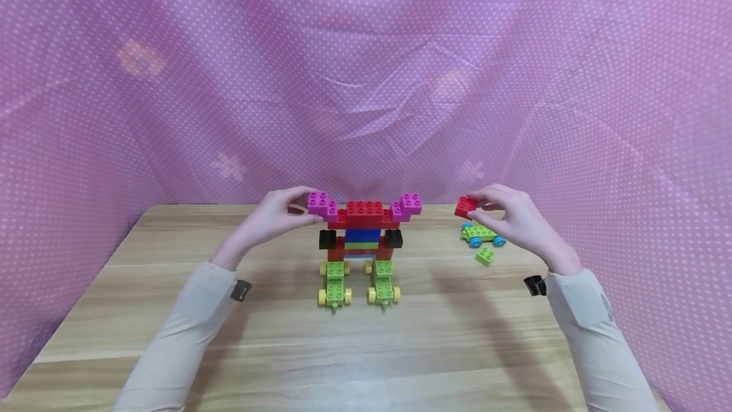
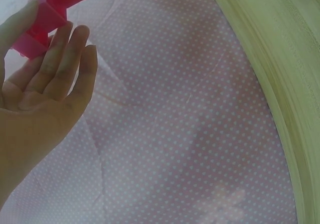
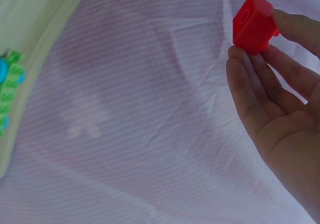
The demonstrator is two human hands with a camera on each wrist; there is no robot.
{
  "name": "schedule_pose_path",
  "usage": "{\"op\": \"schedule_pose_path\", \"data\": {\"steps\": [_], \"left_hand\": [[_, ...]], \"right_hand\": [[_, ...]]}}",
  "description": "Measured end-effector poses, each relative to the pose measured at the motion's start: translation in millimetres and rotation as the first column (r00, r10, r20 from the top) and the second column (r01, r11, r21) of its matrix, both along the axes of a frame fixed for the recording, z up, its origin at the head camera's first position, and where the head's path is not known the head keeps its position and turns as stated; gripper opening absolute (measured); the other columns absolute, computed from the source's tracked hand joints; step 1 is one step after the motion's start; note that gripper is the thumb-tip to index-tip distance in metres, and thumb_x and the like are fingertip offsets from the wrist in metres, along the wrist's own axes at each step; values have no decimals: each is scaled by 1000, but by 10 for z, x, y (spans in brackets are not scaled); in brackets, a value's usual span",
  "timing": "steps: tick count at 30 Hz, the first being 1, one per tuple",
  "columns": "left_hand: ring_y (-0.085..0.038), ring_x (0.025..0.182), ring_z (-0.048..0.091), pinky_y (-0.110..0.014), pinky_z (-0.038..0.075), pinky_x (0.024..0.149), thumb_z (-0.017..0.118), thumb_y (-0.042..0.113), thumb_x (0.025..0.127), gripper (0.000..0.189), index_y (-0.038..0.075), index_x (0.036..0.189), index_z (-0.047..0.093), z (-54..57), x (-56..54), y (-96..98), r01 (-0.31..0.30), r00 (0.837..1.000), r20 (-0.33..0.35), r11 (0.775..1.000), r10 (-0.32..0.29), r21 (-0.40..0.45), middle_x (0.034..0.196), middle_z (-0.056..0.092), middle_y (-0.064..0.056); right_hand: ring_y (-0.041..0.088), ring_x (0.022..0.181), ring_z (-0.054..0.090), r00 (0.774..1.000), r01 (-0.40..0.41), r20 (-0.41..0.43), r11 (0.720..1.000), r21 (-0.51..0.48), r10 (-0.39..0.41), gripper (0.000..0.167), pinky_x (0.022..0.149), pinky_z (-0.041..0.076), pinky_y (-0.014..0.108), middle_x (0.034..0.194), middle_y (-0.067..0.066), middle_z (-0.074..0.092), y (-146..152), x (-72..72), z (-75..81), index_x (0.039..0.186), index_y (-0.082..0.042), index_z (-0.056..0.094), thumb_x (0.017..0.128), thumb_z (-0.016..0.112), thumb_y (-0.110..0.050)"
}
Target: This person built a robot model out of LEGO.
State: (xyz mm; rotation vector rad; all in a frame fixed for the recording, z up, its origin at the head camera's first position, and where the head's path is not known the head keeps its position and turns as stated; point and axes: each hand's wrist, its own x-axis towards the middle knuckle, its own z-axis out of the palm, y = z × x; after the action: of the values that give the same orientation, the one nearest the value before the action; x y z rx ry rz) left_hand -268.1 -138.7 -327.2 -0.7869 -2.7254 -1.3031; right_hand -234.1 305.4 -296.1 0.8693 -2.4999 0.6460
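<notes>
A figure built of toy bricks (image 1: 364, 222) stands upright in the middle, with a red and blue body, black bricks at its sides and pink stepped arms. Its feet are two green wheeled bases (image 1: 335, 292) with yellow wheels. My left hand (image 1: 273, 216) pinches the pink bricks (image 1: 319, 201) of the arm on the left, thumb on one side and fingers on the other. Out to the right, my right hand (image 1: 511, 216) holds a small red brick (image 3: 252, 24) in the air between thumb and fingertips, with its studs up in the head view.
Below the right hand, a green wheeled base (image 1: 479, 233) with blue wheels lies on the wooden table (image 1: 286, 355). A loose green brick (image 1: 485, 256) is in front of it. A pink dotted cloth (image 1: 366, 81) hangs behind the table and along both sides.
</notes>
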Motion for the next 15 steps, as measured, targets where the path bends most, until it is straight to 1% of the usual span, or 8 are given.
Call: {"op": "schedule_pose_path", "data": {"steps": [4, 9, 15], "left_hand": [[-28, 108, 67, -42, 58, 97, 75, 19, 88, 49, 8, 133, 59, 3, 4, 2, -1, 1000, 9, 1000, 1, 3, 116, 71, -14], [-27, 108, 67, -42, 58, 96, 76, 20, 88, 50, 8, 133, 59, -13, -9, -7, -5, 1000, 20, 1000, 5, -1, 116, 71, -13], [-27, 106, 68, -40, 59, 95, 76, 20, 87, 49, 8, 132, 60, -24, 1, -1, -12, 1000, 10, 1000, 12, 1, 114, 71, -12]], "right_hand": [[26, 88, 72, 999, -33, -17, 999, -4, 33, 28, 78, 62, 41, 104, 13, 72, -102, -42, 99, 112, 1, 70, 84, 74, 0], [26, 91, 71, 996, -84, -7, 996, -20, 84, 28, 80, 62, 39, 105, 12, 73, -237, -105, 187, 114, 0, 70, 85, 74, -1], [24, 96, 70, 991, -136, 8, 991, 12, 136, 31, 85, 61, 40, 108, 11, 73, -405, -209, 308, 117, -1, 69, 86, 74, -4]]}}
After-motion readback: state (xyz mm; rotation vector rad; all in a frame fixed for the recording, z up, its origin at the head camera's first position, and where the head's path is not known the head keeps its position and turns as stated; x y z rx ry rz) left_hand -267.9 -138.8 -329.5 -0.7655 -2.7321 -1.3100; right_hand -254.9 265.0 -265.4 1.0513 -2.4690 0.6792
